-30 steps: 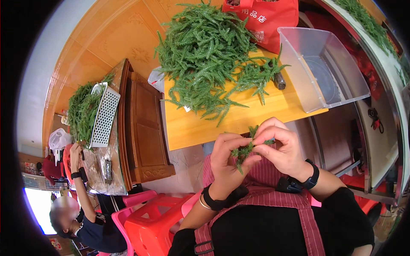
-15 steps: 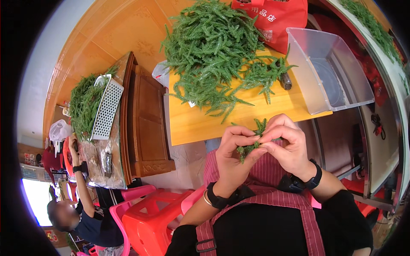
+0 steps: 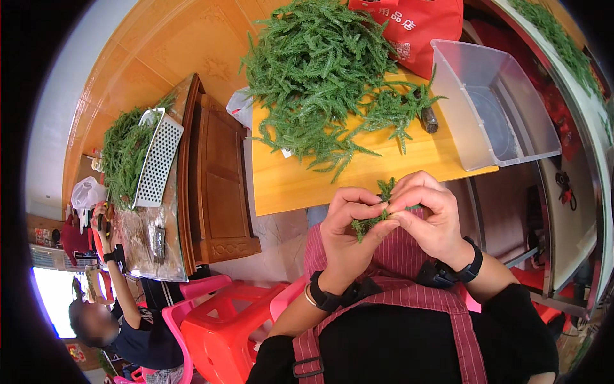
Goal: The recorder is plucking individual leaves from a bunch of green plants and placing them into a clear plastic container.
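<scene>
Both of my hands meet over my lap, just below the near edge of the yellow table (image 3: 300, 192). My left hand (image 3: 348, 224) is closed, pinching a small green needle-leaved sprig (image 3: 366, 225) between thumb and fingers. My right hand (image 3: 427, 208) pinches the same greenery close by, its fingertips touching those of the left; a short tip of the sprig pokes up between them. What exactly lies between the fingertips is hidden. Beyond my hands, a large heap of green sprigs (image 3: 320, 70) covers the far part of the table, with a dark short cylinder (image 3: 429, 120) beside it.
A clear plastic bin (image 3: 505, 109) stands at the table's right, with a red bag (image 3: 422, 32) behind it. To the left, a wooden cabinet (image 3: 224, 185) carries a white perforated basket (image 3: 158, 163) and more greenery. A red stool (image 3: 224, 326) and a co-worker (image 3: 141, 326) are at lower left.
My hands stay nearly in place, the pinched sprig shifting slightly between the fingers. At left, the co-worker's hand has moved a little, and an orange-and-black tool now shows in it.
</scene>
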Motion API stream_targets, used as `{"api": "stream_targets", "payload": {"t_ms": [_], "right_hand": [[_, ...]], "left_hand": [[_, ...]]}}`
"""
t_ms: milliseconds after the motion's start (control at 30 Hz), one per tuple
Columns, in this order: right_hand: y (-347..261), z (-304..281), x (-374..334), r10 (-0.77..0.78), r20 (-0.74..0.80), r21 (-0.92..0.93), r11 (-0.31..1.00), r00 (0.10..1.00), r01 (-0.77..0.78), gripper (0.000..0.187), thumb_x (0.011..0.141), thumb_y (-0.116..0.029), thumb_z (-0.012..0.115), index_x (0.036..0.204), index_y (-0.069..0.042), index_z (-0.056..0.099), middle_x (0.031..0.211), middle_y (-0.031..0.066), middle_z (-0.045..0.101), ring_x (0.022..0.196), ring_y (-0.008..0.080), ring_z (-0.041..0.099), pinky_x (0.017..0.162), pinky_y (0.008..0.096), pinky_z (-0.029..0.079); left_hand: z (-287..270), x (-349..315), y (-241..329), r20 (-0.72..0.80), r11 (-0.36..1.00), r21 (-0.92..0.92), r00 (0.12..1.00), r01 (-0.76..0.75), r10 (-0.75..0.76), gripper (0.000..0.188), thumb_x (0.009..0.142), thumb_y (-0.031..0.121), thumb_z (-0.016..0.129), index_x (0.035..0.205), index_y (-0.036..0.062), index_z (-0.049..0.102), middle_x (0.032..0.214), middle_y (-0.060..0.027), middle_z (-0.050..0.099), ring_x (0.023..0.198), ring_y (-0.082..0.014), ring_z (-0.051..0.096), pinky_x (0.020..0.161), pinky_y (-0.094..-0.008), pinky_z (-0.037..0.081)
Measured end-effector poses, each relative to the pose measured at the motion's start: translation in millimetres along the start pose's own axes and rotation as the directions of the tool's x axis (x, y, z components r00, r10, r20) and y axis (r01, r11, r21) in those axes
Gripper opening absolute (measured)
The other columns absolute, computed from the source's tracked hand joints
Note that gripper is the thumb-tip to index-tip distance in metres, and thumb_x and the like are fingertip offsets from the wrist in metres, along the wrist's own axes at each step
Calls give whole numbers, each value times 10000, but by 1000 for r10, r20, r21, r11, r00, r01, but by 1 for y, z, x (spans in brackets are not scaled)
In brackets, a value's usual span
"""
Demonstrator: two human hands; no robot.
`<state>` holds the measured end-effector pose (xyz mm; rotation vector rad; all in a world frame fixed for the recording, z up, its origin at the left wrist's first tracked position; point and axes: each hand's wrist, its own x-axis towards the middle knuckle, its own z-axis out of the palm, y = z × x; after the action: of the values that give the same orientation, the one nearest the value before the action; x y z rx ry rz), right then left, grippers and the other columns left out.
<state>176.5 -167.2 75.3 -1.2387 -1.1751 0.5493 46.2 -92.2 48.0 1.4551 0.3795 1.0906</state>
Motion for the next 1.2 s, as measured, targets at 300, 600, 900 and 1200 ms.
{"api": "stream_targets", "payload": {"t_ms": [300, 600, 900, 1200], "right_hand": [[0, -1, 2, -1, 15, -12, 1000, 1000, 1, 70, 735, -23, 665, 794, -35, 629, 826, 70, 585, 852, 202, 568, 785, 319, 454], [10, -3, -1, 71, 40, 160, 984, 997, -76, 81, 755, -16, 652, 834, -10, 635, 890, 90, 576, 867, 181, 556, 805, 298, 443], [9, -5, 0, 105, 15, 208, 972, 994, -106, 90, 759, -51, 663, 828, -10, 623, 905, 88, 560, 868, 178, 545, 782, 293, 433], [11, -14, 0, 48, 60, 96, 994, 997, -54, 123, 718, -29, 700, 813, -22, 622, 927, 86, 550, 906, 198, 531, 833, 306, 403]], "left_hand": [[1, 3, -1, -12, 999, -45, 1000, 13, -13, 232, 654, 36, 785, 834, 40, 638, 950, -69, 558, 872, -152, 556, 756, -260, 464], [-7, 10, 5, 62, 994, 106, 998, -16, 9, 312, 600, 24, 809, 867, 33, 649, 912, -77, 579, 840, -157, 572, 722, -256, 469], [-8, 15, 10, 107, 930, 293, 974, -223, 200, 316, 576, 47, 825, 830, 50, 637, 858, -76, 588, 780, -176, 572, 649, -268, 469], [-12, 22, 13, 282, 706, 472, 849, -529, 447, 279, 605, 130, 768, 858, 82, 661, 815, -41, 581, 728, -218, 568, 605, -314, 453]]}}
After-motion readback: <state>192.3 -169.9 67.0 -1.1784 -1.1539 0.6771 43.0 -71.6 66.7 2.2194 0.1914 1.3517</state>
